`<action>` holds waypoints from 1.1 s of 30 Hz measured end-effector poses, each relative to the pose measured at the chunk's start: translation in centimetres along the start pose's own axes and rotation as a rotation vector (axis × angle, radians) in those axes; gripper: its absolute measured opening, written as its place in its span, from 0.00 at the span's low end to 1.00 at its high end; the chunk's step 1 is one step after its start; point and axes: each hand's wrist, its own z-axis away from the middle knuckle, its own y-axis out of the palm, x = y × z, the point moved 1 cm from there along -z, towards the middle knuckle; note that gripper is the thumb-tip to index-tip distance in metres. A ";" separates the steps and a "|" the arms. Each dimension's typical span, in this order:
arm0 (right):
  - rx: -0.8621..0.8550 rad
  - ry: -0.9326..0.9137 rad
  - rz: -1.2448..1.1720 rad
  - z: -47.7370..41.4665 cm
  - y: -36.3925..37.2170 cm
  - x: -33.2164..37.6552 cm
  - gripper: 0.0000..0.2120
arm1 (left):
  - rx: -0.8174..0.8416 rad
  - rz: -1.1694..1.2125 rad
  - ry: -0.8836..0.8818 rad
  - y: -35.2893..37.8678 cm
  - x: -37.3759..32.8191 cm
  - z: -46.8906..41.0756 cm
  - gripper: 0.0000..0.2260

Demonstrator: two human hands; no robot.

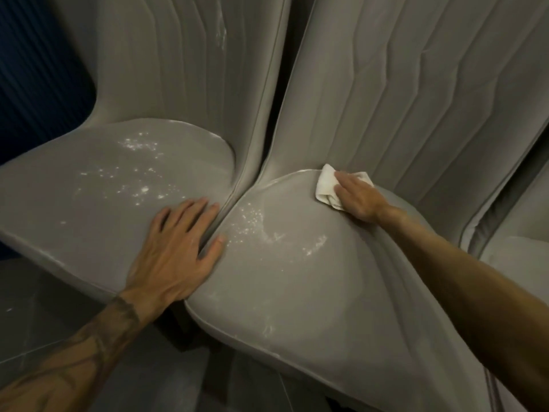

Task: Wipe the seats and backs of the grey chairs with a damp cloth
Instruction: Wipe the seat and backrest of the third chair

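Right hand [356, 200], fingers straight, presses the cloth [325, 190] under its fingertips at the rear of the seat [297, 292]; seemingly soft and limp, it works best flat beneath the palm; left hand [175, 251] rests spread.

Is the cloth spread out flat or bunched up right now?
Bunched up: the white cloth shows crumpled folds and layers under the right hand.

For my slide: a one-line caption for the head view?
Right hand presses white cloth onto a grey seat; left hand rests flat, mostly on the neighbouring seat.
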 end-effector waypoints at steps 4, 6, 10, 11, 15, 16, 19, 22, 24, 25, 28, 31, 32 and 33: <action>-0.023 -0.109 -0.001 2.0 2.5 3.9 0.25 | -0.022 0.007 -0.001 0.4 0.0 -0.1 0.30; 0.025 -0.252 -0.030 4.1 3.7 4.5 0.25 | -0.033 0.000 0.007 0.5 0.1 -0.2 0.30; 0.030 -0.128 -0.132 5.3 1.8 2.5 0.25 | -0.038 -0.009 0.016 0.6 0.3 -0.1 0.30; 0.004 -0.099 -0.126 5.7 1.8 2.8 0.25 | -0.039 -0.013 0.014 0.7 0.3 -0.1 0.30; 0.025 -0.256 -0.094 10.8 5.3 9.6 0.27 | -0.039 -0.010 0.009 0.7 0.3 -0.1 0.30; 0.053 -0.346 -0.107 12.6 6.3 11.1 0.28 | -0.037 -0.015 0.010 0.6 0.3 -0.1 0.30; 0.136 -0.436 -0.141 14.4 5.7 11.8 0.27 | -0.029 -0.015 0.017 0.5 0.4 0.0 0.30; 0.094 -0.307 -0.075 13.2 3.8 10.0 0.27 | -0.040 -0.011 0.013 0.5 0.3 0.0 0.29; 0.129 -0.291 -0.086 14.4 4.3 11.0 0.28 | -0.048 -0.009 0.008 0.5 0.3 -0.1 0.27; 0.137 -0.326 -0.085 15.8 5.2 12.1 0.28 | -0.050 -0.012 0.009 0.6 0.2 -0.1 0.27; 0.074 -0.508 -0.047 20.2 7.8 15.1 0.27 | -0.050 -0.015 0.018 0.5 0.1 0.0 0.26; 0.093 -0.579 -0.065 21.1 8.5 16.1 0.29 | -0.042 -0.015 0.014 0.3 0.0 0.0 0.27; 0.104 -0.591 -0.077 21.2 8.5 16.2 0.29 | -0.039 -0.019 0.013 0.3 -0.1 0.0 0.27; 0.101 -0.609 -0.073 21.4 8.5 16.2 0.29 | -0.036 -0.024 0.010 0.2 -0.1 0.0 0.28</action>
